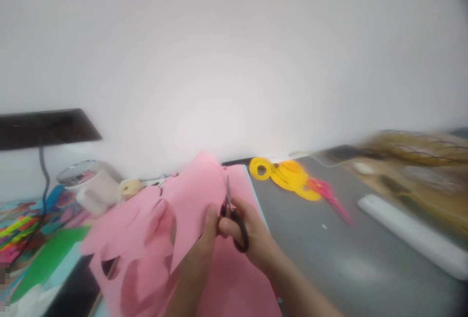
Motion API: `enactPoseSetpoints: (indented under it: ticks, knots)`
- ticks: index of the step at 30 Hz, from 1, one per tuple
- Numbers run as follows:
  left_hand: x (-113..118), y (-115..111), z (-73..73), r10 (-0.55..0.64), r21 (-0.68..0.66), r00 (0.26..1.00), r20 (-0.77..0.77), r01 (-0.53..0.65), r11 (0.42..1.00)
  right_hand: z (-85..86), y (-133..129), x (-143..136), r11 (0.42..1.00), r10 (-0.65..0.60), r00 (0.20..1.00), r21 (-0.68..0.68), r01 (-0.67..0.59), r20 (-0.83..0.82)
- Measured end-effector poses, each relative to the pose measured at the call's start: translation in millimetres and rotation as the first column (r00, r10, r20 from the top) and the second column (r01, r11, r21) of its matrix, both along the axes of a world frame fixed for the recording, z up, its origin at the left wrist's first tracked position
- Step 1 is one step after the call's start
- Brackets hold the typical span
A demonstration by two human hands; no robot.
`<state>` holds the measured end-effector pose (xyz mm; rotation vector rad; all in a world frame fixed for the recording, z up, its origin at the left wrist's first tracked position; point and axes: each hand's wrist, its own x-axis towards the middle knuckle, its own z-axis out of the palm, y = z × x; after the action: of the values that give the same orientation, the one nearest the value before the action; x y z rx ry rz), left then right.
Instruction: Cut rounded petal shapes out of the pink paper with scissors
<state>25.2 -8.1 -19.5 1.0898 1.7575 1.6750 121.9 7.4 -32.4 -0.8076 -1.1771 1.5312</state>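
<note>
Pink paper is held up by my left hand, its thumb pressed against the sheet. My right hand grips a pair of scissors with black handles, fingers through the loops. The blades point up and away along the right edge of the raised sheet. More pink paper lies flat beneath both hands. To the left spreads a pink sheet with rounded cut-outs, its edges curled. The fingertips of my left hand are partly hidden behind the paper.
Yellow cut paper rings and shapes lie right of the pink sheets, with pink scissors beside them. A long white bar rests on the grey table. Left are a white mug, green paper and several colourful pieces.
</note>
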Motion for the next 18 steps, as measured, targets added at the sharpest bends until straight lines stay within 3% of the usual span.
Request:
enactPoseSetpoints:
  ticks: [3,7,13,18]
  knots:
    - [-0.7,-1.2,2.2,-0.063,-0.019,0.998,-0.001,0.063,0.998,0.2,-0.2,0.1,1.000,0.000,1.000,-0.004,0.001,0.010]
    - [-0.1,-3.8,6.7,-0.031,-0.110,0.999,0.026,0.034,0.993,1.7,-1.5,0.4,1.000,0.009,1.000,-0.014,-0.009,0.030]
    - [-1.9,-4.3,6.0,-0.134,-0.129,0.986,0.100,0.146,0.981,2.4,-2.5,-1.4,0.999,0.013,0.999,-0.030,-0.011,0.046]
    - [-2.0,-6.1,9.4,-0.048,-0.251,0.992,0.118,0.076,0.965,1.2,-2.8,-4.2,0.998,0.045,0.999,-0.052,-0.044,0.006]
